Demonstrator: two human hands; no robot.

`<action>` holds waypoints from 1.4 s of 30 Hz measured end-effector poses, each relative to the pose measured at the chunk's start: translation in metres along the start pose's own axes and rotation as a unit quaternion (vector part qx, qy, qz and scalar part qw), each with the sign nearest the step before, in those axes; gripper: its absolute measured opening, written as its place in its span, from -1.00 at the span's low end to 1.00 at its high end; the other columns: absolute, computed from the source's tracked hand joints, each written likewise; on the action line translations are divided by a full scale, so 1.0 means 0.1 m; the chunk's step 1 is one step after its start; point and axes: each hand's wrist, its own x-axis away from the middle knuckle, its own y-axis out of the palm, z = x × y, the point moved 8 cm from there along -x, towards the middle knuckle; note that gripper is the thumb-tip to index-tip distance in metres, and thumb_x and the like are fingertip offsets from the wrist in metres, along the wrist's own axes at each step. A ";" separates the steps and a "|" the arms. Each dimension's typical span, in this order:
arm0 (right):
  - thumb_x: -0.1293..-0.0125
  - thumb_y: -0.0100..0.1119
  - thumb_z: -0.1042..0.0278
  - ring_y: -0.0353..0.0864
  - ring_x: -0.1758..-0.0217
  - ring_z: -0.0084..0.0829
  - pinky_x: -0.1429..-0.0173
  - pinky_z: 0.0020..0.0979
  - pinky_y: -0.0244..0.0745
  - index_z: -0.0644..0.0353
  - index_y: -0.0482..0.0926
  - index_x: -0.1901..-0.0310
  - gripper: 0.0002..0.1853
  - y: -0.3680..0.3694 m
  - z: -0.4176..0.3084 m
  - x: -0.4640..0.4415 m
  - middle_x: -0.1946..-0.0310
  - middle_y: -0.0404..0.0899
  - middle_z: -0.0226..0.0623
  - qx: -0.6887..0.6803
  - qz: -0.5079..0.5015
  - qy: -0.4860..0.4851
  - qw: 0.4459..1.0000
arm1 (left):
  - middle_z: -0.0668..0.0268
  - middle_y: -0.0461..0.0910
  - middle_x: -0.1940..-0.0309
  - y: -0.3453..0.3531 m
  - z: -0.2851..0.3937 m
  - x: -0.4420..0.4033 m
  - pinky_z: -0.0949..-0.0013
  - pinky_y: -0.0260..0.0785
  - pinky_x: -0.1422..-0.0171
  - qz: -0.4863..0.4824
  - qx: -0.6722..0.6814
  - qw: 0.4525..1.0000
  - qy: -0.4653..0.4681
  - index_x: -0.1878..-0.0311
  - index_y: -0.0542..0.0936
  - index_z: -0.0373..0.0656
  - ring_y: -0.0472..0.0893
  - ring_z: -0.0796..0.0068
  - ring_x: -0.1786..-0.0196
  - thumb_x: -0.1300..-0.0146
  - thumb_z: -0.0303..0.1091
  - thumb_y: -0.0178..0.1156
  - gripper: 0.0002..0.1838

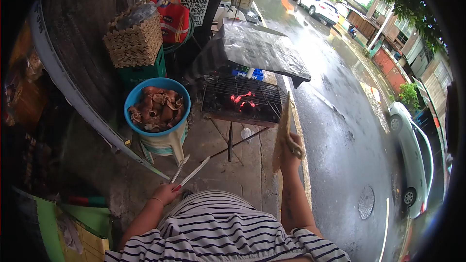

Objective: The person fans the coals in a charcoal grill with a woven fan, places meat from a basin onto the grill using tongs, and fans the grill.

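Observation:
My left hand (167, 194) is closed around a pair of metal tongs (195, 171), its two arms apart and pointing forward with nothing between them. In my right hand (293, 159) is a tan hand fan (284, 123), held upright and seen almost edge-on beside the grill's right end. The charcoal grill (218, 112) stands ahead of me on thin metal legs. Red embers (241, 100) glow under its wire grate, and no food shows on top. To the left, a blue basin (186, 98) full of raw-looking meat pieces (158, 109) sits on a plastic stool (167, 144).
A dark sheet cover (259, 46) overhangs the grill's far side. Behind the basin, stacked egg trays (132, 41) rest on a green crate (145, 71), near a red bag (171, 19). On the right lies a wet road (335, 136) with a parked white car (410, 160).

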 end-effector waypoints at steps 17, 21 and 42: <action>-0.22 0.20 0.55 0.58 0.03 -0.44 -0.05 -0.37 0.50 0.22 0.53 -0.05 -0.66 0.39 -0.20 0.36 0.14 0.63 -0.25 0.030 -0.161 0.061 0.985 | 0.03 0.63 0.21 -0.04 -0.01 -0.12 0.07 0.43 -0.08 -0.003 -0.013 0.999 0.049 0.05 0.65 0.06 0.60 0.00 0.07 -0.14 0.05 0.24 -0.61; -0.23 0.18 0.53 0.57 0.09 -0.44 0.00 -0.35 0.49 0.26 0.54 0.06 -0.77 0.12 0.02 0.11 0.18 0.60 -0.23 0.150 -0.019 0.030 0.988 | 0.05 0.63 0.18 -0.08 0.04 -0.08 0.06 0.42 -0.09 -0.005 0.011 1.000 0.020 0.05 0.64 0.05 0.58 0.00 0.04 -0.14 0.00 0.27 -0.64; -0.24 0.19 0.51 0.57 0.05 -0.42 -0.01 -0.43 0.49 0.18 0.50 -0.04 -0.69 0.34 0.13 0.34 0.18 0.61 -0.30 0.005 -0.123 0.178 0.976 | 0.02 0.63 0.23 -0.01 -0.05 -0.07 0.08 0.45 -0.07 0.019 -0.016 0.999 0.024 0.02 0.65 0.09 0.60 -0.01 0.09 -0.12 -0.02 0.28 -0.62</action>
